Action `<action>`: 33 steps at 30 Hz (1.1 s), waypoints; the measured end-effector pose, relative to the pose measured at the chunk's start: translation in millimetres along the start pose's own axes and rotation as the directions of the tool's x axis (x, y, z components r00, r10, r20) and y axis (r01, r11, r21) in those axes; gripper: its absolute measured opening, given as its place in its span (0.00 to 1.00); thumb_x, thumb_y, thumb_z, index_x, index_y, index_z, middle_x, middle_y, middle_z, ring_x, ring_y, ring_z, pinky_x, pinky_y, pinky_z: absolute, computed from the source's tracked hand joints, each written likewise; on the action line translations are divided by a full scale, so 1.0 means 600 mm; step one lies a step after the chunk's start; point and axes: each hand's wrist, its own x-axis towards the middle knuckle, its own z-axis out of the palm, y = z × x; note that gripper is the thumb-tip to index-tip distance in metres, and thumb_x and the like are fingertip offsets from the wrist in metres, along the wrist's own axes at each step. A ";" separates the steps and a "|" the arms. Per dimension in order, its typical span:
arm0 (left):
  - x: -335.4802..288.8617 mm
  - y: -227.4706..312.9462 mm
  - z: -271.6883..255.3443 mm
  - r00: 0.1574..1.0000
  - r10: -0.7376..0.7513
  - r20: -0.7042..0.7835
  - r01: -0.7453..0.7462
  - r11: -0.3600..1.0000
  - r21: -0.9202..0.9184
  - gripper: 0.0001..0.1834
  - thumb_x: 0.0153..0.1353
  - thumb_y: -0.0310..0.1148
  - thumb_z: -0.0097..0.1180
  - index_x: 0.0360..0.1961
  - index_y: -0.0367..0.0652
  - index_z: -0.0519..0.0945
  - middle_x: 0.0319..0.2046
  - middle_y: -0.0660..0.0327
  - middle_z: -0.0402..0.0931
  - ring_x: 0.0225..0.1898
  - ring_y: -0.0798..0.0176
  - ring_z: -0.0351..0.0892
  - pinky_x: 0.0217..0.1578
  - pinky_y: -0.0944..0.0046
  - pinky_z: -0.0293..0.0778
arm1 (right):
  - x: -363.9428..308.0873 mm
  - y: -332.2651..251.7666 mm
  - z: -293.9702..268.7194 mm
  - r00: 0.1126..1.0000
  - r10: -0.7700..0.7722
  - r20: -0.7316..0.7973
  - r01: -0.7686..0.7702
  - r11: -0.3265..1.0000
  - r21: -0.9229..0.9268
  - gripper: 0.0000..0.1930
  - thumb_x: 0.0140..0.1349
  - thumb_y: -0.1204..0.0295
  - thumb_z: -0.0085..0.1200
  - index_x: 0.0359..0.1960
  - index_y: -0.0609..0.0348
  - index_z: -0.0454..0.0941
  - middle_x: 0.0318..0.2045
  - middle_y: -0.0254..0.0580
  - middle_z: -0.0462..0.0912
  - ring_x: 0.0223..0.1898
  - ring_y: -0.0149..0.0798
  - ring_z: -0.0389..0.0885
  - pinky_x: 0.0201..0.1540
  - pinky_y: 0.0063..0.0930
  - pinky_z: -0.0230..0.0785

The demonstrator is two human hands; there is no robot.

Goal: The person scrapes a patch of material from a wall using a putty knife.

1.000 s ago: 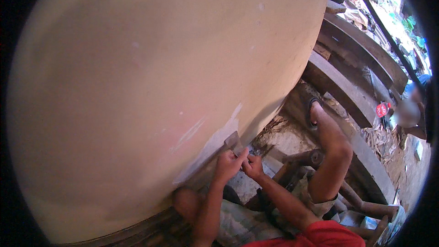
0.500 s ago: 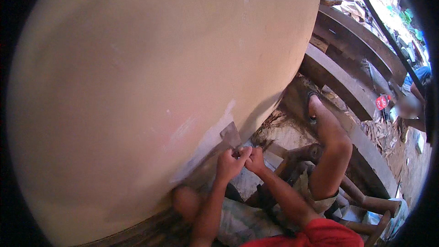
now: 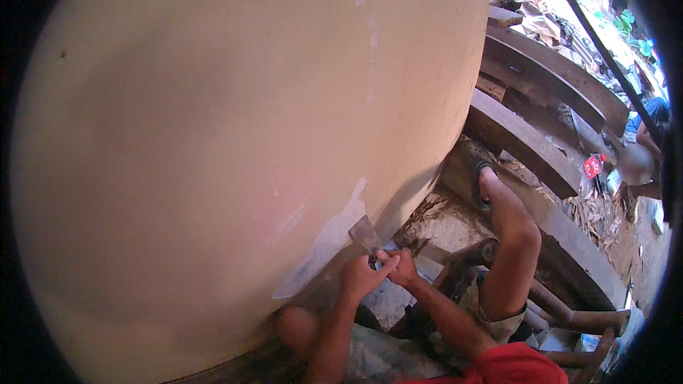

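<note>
My left hand (image 3: 359,279) and my right hand (image 3: 403,269) meet low in front of the wall. Between them a putty knife (image 3: 364,232) points up and to the left, its flat grey blade tilted towards the wall. My right hand's fingers are closed at the base of that blade; the handle is hidden. The left hand is closed too, thumb reaching across to the right hand. Something small and grey shows between its fingers, too little to name. A pale smeared patch (image 3: 324,245) marks the beige wall (image 3: 213,135) just beside the blade.
My bent leg (image 3: 514,242) stretches out at the right. A wooden frame with round legs (image 3: 569,316) lies beside it. Long beams (image 3: 526,131) lie farther off, amid litter and a red-labelled bottle (image 3: 593,166). Another person (image 3: 651,128) is at the far right edge.
The view has shifted slightly, so hands and putty knife sit a little lower and farther right. The hands remain together, the left thumb now lying more across the right hand.
</note>
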 end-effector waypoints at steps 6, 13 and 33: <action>-0.015 0.077 -0.023 0.999 -0.011 0.030 0.010 1.000 0.019 0.34 0.45 0.64 0.57 0.33 0.38 0.81 0.27 0.51 0.80 0.32 0.49 0.80 0.34 0.56 0.73 | 0.005 0.026 -0.031 0.999 -0.023 -0.029 0.022 0.998 -0.057 0.22 0.62 0.58 0.50 0.19 0.66 0.76 0.11 0.48 0.71 0.14 0.32 0.66 0.20 0.33 0.63; -0.029 0.059 -0.026 1.000 -0.007 0.004 0.008 0.973 -0.232 0.35 0.44 0.63 0.59 0.33 0.36 0.81 0.28 0.51 0.80 0.34 0.51 0.80 0.35 0.57 0.73 | 0.010 -0.002 -0.032 0.998 -0.025 -0.056 0.026 1.000 0.004 0.19 0.62 0.60 0.48 0.26 0.66 0.80 0.11 0.47 0.73 0.15 0.30 0.70 0.21 0.31 0.66; -0.035 0.045 -0.052 0.965 0.130 -0.229 -0.162 0.979 -0.126 0.28 0.49 0.56 0.60 0.36 0.39 0.81 0.30 0.53 0.81 0.34 0.55 0.82 0.36 0.60 0.74 | -0.014 -0.031 -0.045 0.988 0.152 0.011 -0.146 0.963 -0.228 0.25 0.63 0.56 0.48 0.16 0.66 0.76 0.07 0.36 0.71 0.09 0.27 0.70 0.15 0.24 0.64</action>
